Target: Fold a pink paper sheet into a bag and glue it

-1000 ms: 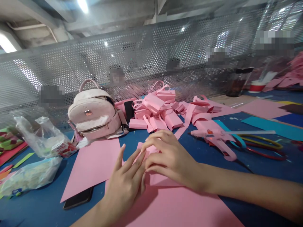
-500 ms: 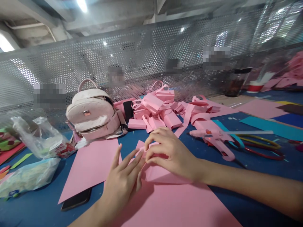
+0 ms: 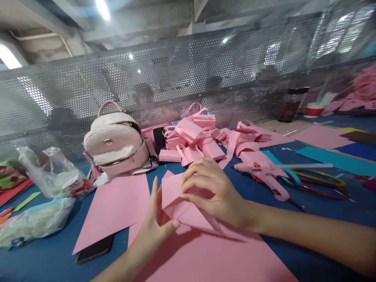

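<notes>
A folded piece of pink paper (image 3: 173,194) with a squared open end and creased flaps is raised at a tilt above a large flat pink sheet (image 3: 205,258). My right hand (image 3: 211,192) is closed on its upper right side, thumb and fingertips pinching an edge. Along the left side is my left hand (image 3: 158,219), its thumb at the lower corner and its other fingers partly hidden behind the paper. A second pink sheet (image 3: 117,207) lies to the left, over part of a dark phone (image 3: 95,250).
Behind my hands are a pale backpack (image 3: 117,141) and a pile of pink paper bags (image 3: 194,133). A pink glue gun (image 3: 264,172) lies right, near coiled cords (image 3: 317,180). Plastic bags (image 3: 38,219) lie left. A perforated metal screen (image 3: 176,70) runs along the back.
My left hand has turned from fingers laid over the paper to thumb and fingers around its side. The folded paper is lifted and tilted up, its squared end now showing.
</notes>
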A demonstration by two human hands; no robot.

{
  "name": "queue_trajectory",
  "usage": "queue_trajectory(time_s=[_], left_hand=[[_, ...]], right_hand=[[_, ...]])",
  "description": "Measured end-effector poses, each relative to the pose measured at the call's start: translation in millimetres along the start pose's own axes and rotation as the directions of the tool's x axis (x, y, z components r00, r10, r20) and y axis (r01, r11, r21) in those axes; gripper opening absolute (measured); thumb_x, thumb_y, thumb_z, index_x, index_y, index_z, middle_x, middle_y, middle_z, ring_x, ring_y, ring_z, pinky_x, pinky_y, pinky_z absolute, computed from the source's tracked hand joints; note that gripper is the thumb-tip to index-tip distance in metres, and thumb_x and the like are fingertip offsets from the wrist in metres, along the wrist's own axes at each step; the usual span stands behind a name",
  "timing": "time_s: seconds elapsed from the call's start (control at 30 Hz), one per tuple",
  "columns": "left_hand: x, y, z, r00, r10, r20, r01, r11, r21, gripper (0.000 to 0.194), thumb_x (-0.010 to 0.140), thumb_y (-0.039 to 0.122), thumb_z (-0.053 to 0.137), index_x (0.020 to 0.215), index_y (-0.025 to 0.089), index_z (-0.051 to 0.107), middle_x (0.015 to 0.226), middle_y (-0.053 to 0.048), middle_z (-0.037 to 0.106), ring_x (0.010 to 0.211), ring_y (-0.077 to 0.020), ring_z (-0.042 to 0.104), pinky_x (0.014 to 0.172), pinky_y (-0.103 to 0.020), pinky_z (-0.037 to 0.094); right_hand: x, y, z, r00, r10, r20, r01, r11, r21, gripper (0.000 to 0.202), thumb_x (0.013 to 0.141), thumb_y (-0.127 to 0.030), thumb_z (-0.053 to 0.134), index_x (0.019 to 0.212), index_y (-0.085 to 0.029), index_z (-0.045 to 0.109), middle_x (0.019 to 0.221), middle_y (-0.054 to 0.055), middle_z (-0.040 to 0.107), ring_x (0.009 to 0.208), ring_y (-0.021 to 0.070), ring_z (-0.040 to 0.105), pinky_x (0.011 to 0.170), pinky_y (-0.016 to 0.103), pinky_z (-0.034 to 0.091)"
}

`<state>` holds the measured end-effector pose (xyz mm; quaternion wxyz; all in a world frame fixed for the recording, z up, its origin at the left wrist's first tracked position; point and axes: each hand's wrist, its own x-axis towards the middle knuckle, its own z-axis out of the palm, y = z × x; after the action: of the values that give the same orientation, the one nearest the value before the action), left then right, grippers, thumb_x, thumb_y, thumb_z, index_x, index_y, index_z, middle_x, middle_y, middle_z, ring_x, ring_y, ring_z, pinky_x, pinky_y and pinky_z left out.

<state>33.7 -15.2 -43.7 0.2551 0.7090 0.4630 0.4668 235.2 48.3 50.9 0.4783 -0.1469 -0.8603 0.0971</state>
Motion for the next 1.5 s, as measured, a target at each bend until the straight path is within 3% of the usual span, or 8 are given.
queue_trajectory(time_s=[0.1, 0.37, 0.6, 0.8, 0.93, 1.2, 1.4, 1.5], left_hand=[[2.4, 4.5, -1.3, 0.998, -0.049, 0.045, 0.058, 0.978, -0.202, 0.114, 0.08, 0.081, 0.057, 0.162, 0.032, -0.005, 0.162, -0.015, 0.036, 0.143, -0.036, 0.045, 0.107, -0.055, 0.051], [3.9, 1.8, -14.1, 0.998, -0.057, 0.037, 0.06, 0.992, -0.107, 0.109, 0.081, 0.088, 0.042, 0.163, 0.03, 0.0, 0.171, -0.011, 0.002, 0.155, -0.0381, 0.01, 0.112, -0.06, 0.043], [2.8, -15.7, -12.2, 1.0, -0.012, 0.004, 0.012, 0.997, -0.078, 0.11, 0.081, 0.07, 0.068, 0.162, 0.035, 0.003, 0.169, -0.014, 0.018, 0.153, -0.0425, 0.018, 0.103, -0.06, 0.052], [5.3, -11.8, -18.8, 0.998, 0.057, -0.025, -0.058, 0.998, -0.03, 0.108, 0.076, 0.09, 0.048, 0.162, 0.036, 0.01, 0.17, -0.01, 0.015, 0.155, -0.0395, 0.014, 0.111, -0.061, 0.045], [5.4, -2.5, -24.9, 0.996, 0.038, 0.075, -0.04, 0.999, 0.021, 0.105, 0.082, 0.081, 0.055, 0.162, 0.037, 0.003, 0.168, -0.01, 0.022, 0.153, -0.0368, 0.023, 0.112, -0.06, 0.045], [5.7, -8.1, -13.1, 0.999, 0.039, -0.016, -0.04, 0.994, -0.104, 0.105, 0.079, 0.084, 0.056, 0.162, 0.034, 0.014, 0.169, -0.01, 0.02, 0.154, -0.0387, 0.02, 0.108, -0.058, 0.049], [3.6, -8.1, -16.9, 0.995, -0.046, 0.085, 0.058, 0.988, -0.145, 0.086, 0.088, 0.073, 0.057, 0.159, 0.034, 0.028, 0.167, -0.01, 0.025, 0.152, -0.0386, 0.027, 0.109, -0.057, 0.048], [3.4, -6.9, -16.4, 0.998, -0.02, 0.053, 0.027, 0.99, -0.138, 0.086, 0.088, 0.07, 0.059, 0.158, 0.032, 0.028, 0.166, -0.011, 0.029, 0.151, -0.0371, 0.03, 0.109, -0.053, 0.049]], right_hand=[[-0.9, -3.8, 1.4, 1.0, -0.003, -0.015, 0.003, 1.0, 0.027, 0.008, 0.092, -0.019, 0.071, 0.085, -0.021, 0.068, 0.089, 0.001, 0.071, 0.087, 0.0177, 0.06, 0.086, 0.038, 0.041], [-3.4, -6.4, 4.7, 0.999, 0.042, 0.0, -0.042, 0.994, 0.097, 0.012, 0.095, -0.022, 0.068, 0.083, -0.021, 0.066, 0.088, 0.002, 0.071, 0.086, 0.0186, 0.06, 0.083, 0.038, 0.041], [-3.0, -8.0, 3.4, 0.998, 0.063, 0.02, -0.065, 0.986, 0.155, 0.011, 0.095, -0.02, 0.068, 0.084, -0.02, 0.066, 0.089, 0.003, 0.07, 0.087, 0.0185, 0.06, 0.084, 0.038, 0.042], [-4.2, -6.1, 3.6, 0.997, 0.064, 0.045, -0.07, 0.987, 0.147, 0.01, 0.094, -0.022, 0.069, 0.084, -0.021, 0.065, 0.09, 0.003, 0.07, 0.089, 0.0191, 0.059, 0.086, 0.038, 0.042], [-4.5, -4.0, 4.6, 0.995, 0.079, 0.058, -0.086, 0.986, 0.145, 0.01, 0.091, -0.016, 0.069, 0.084, -0.021, 0.064, 0.091, 0.002, 0.069, 0.089, 0.0187, 0.058, 0.085, 0.037, 0.041], [-7.4, -3.0, 7.8, 0.991, 0.095, 0.099, -0.108, 0.984, 0.141, 0.01, 0.092, -0.017, 0.069, 0.086, -0.021, 0.062, 0.091, 0.001, 0.068, 0.093, 0.0198, 0.056, 0.089, 0.039, 0.041], [-6.5, -2.0, 6.6, 0.99, 0.042, 0.134, -0.058, 0.991, 0.117, 0.012, 0.091, -0.014, 0.067, 0.083, -0.021, 0.061, 0.087, 0.001, 0.067, 0.089, 0.0198, 0.053, 0.088, 0.039, 0.041], [-6.4, -1.9, 6.3, 0.989, 0.023, 0.145, -0.038, 0.994, 0.1, 0.013, 0.092, -0.014, 0.064, 0.081, -0.021, 0.06, 0.085, 0.001, 0.067, 0.089, 0.0205, 0.052, 0.088, 0.04, 0.041]])
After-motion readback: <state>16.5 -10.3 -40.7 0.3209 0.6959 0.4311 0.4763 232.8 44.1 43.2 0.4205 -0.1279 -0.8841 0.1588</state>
